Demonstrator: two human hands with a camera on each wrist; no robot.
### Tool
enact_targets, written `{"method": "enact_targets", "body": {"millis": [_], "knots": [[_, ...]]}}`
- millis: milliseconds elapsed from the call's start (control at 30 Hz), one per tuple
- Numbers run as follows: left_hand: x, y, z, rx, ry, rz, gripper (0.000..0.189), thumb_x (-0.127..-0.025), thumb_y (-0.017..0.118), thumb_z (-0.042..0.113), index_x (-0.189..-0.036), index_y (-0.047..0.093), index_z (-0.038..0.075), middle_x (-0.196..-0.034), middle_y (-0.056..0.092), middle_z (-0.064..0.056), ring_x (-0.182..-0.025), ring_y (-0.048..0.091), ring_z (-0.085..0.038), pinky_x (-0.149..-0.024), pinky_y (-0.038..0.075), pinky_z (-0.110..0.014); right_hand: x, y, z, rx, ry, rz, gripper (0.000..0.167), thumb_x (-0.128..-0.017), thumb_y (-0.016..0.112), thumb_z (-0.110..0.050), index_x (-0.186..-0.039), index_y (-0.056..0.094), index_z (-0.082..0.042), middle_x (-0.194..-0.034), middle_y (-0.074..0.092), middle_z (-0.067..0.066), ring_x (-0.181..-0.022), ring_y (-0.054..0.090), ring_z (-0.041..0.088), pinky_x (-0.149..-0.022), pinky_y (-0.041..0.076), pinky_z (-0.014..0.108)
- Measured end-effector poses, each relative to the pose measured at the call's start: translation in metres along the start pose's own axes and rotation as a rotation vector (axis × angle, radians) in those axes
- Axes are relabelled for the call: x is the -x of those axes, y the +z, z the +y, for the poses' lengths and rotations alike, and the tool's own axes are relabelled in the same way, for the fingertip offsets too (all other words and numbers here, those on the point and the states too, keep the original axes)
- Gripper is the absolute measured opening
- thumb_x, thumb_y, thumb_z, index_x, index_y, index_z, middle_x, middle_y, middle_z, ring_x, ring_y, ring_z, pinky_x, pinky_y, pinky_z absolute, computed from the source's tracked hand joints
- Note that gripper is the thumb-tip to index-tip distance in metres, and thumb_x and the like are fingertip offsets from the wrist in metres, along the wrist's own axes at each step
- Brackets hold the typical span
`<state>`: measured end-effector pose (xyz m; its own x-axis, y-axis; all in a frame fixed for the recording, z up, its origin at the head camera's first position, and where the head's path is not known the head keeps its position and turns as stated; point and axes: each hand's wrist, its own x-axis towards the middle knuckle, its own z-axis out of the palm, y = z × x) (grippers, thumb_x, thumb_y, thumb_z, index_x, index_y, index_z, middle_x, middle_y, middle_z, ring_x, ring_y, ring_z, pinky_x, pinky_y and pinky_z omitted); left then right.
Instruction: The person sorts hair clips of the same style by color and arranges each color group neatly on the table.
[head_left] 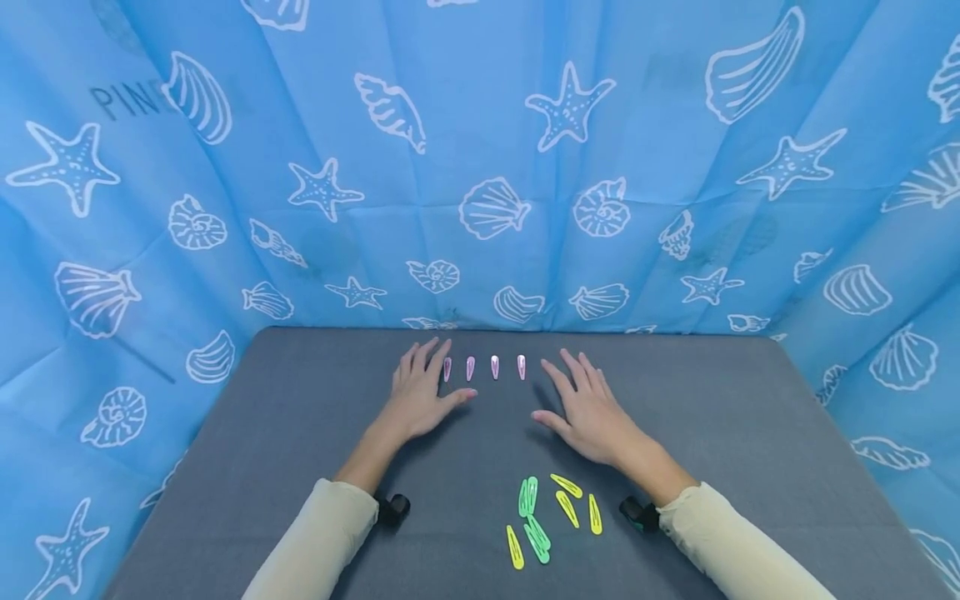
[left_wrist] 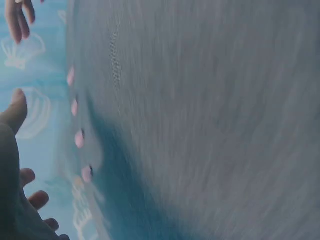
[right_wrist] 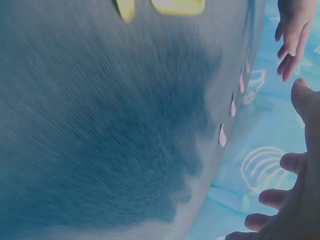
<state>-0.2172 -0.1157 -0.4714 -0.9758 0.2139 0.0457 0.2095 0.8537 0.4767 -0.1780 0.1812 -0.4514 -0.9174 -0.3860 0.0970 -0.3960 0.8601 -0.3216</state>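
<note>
And here's the left hand and the right hand, fingers wide and empty, flanking four pink clips rowed near the far edge of the counter — a careless sideways sweep of those close left fingers could knock the line crooked.

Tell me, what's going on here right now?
A person has the left grip and right grip at either end of a row of four pink hair clips near the far edge of the gray table. Neither holds anything. Nearer the person, green hair clips and four yellow hair clips lie scattered.
</note>
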Motion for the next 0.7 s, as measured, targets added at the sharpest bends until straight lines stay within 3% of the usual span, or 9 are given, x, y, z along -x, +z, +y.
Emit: {"method": "enact_targets", "body": {"millis": [200,433,700], "knots": [[0.026,0.006,0.021,0.051,0.006,-0.002,0.1,-0.084,0.071,0.068,-0.163,0.026,0.025,-0.168,0.025,-0.007,-0.156,0.018,-0.035,-0.122,0.021,-0.063,0.028,0.0,-0.01,-0.034,-0.012,-0.022,0.081,-0.096,0.066,-0.05,-0.16,0.033,-0.013,-0.166,0.025,0.023,-0.154,0.021,0.05,-0.117,0.025,0.069],[0.055,0.022,0.045,0.208,0.029,-0.064,0.098,-0.078,0.083,0.058,-0.158,0.038,0.026,-0.16,0.038,-0.006,-0.142,0.034,-0.031,-0.112,0.036,-0.06,0.052,-0.002,-0.019,-0.183,0.03,-0.161,0.079,-0.095,0.07,-0.045,-0.158,0.036,-0.014,-0.165,0.028,0.021,-0.153,0.022,0.049,-0.112,0.033,0.07],[0.073,0.039,0.06,0.296,0.089,-0.162,0.084,-0.072,0.09,0.049,-0.145,0.057,0.023,-0.137,0.052,-0.005,-0.121,0.042,-0.026,-0.1,0.041,-0.054,0.069,0.007,-0.027,-0.336,0.055,-0.232,0.068,-0.092,0.074,-0.042,-0.148,0.05,-0.013,-0.161,0.037,0.018,-0.151,0.028,0.047,-0.112,0.035,0.068]]}}
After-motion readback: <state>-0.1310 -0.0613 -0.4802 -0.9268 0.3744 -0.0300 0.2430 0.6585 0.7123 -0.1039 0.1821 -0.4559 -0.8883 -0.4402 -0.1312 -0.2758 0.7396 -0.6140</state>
